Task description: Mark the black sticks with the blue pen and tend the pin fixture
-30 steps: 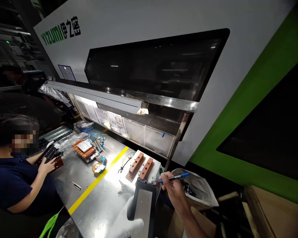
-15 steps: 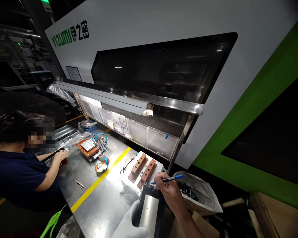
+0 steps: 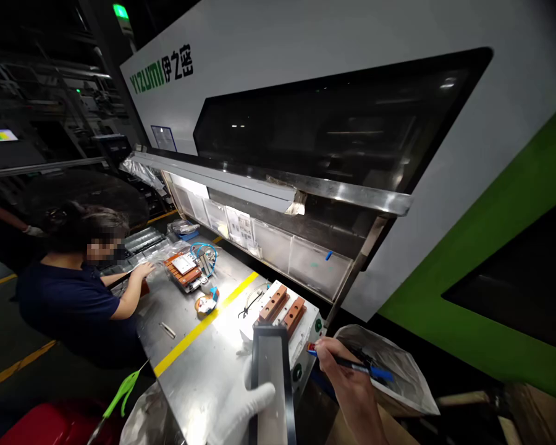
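Marking work at a steel counter under a big white and green machine.

Largest first: machine housing [image 3: 333,74] looming behind the counter [image 3: 199,371], yellow stripe [image 3: 204,324] across its top. To the left, a co-worker [image 3: 74,290] leaning over parts. White fixture block [image 3: 301,337] with two copper bars [image 3: 282,306] just beyond the hands. Black-framed panel [image 3: 269,377] propped upright in the gloved left hand [image 3: 241,414], closed round its lower edge, apparently to steady it. Bare right hand [image 3: 347,383] pinched shut on a blue pen [image 3: 352,366], tip near the panel's top corner; plastic bag [image 3: 393,377] just behind.
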Motion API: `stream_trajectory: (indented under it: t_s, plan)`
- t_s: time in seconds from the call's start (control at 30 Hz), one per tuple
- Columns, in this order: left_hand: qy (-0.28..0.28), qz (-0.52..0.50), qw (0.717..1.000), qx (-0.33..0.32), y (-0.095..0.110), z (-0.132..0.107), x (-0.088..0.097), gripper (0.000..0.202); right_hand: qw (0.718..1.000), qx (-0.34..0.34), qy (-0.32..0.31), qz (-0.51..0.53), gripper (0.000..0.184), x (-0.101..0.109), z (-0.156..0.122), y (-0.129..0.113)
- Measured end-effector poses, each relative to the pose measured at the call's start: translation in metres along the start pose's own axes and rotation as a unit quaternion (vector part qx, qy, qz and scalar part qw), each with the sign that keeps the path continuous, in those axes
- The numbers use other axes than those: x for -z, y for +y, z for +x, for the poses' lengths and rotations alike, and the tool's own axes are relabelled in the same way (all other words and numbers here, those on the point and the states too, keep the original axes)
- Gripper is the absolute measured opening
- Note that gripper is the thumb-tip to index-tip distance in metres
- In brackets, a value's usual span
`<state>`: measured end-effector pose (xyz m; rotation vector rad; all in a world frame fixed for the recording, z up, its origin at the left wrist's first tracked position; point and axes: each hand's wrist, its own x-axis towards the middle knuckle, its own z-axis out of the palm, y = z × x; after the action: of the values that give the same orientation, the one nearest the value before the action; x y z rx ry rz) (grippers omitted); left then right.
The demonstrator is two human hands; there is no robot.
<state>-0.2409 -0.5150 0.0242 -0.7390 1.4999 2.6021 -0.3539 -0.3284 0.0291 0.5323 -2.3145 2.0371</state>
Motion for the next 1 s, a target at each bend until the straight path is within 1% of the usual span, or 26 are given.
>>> stream_trajectory:
  t_s: [0.07, 0.17, 0.23, 0.27, 0.4, 0.5, 0.63, 0.73, 0.83, 0.93, 1.0]
  plan:
    - [0.041, -0.042, 0.998, -0.006, -0.001, 0.004, 0.001, 0.055, 0.999, 0.038, -0.025, -0.018, 0.023, 0.006, -0.024, 0.000]
    - [0.111, -0.109, 0.987, -0.034, 0.003, 0.015, 0.004, 0.057, 0.990, 0.091, -0.076, -0.081, 0.017, 0.012, -0.055, -0.006]
    - [0.154, -0.146, 0.976, -0.049, 0.008, 0.021, 0.004, 0.062, 0.983, 0.117, -0.085, -0.111, 0.014, 0.012, -0.068, -0.008]
    - [0.165, -0.157, 0.972, -0.052, 0.011, 0.023, 0.002, 0.063, 0.981, 0.127, -0.081, -0.119, 0.014, 0.011, -0.071, -0.008]
    - [0.146, -0.167, 0.974, -0.052, 0.019, 0.021, -0.008, 0.062, 0.979, 0.137, -0.072, -0.131, 0.013, 0.007, -0.074, -0.002]
    - [0.139, -0.163, 0.976, -0.041, 0.020, 0.017, -0.013, 0.061, 0.978, 0.143, -0.082, -0.125, 0.014, 0.005, -0.071, 0.003]
    - [0.134, -0.156, 0.978, -0.048, 0.018, 0.017, -0.012, 0.068, 0.979, 0.139, -0.088, -0.121, 0.013, 0.004, -0.069, 0.000]
    - [0.136, -0.154, 0.977, -0.061, 0.017, 0.019, -0.009, 0.073, 0.977, 0.166, -0.090, -0.101, 0.013, 0.001, -0.069, -0.010]
    - [0.138, -0.143, 0.977, -0.075, 0.015, 0.019, -0.010, 0.074, 0.964, 0.200, -0.143, -0.100, 0.020, -0.007, -0.070, -0.020]
    - [0.141, -0.148, 0.976, -0.074, 0.014, 0.017, -0.013, 0.073, 0.945, 0.215, -0.210, -0.131, 0.024, -0.019, -0.070, -0.023]
    - [0.135, -0.153, 0.976, -0.079, 0.013, 0.016, -0.015, 0.073, 0.938, 0.228, -0.217, -0.143, 0.025, -0.025, -0.070, -0.022]
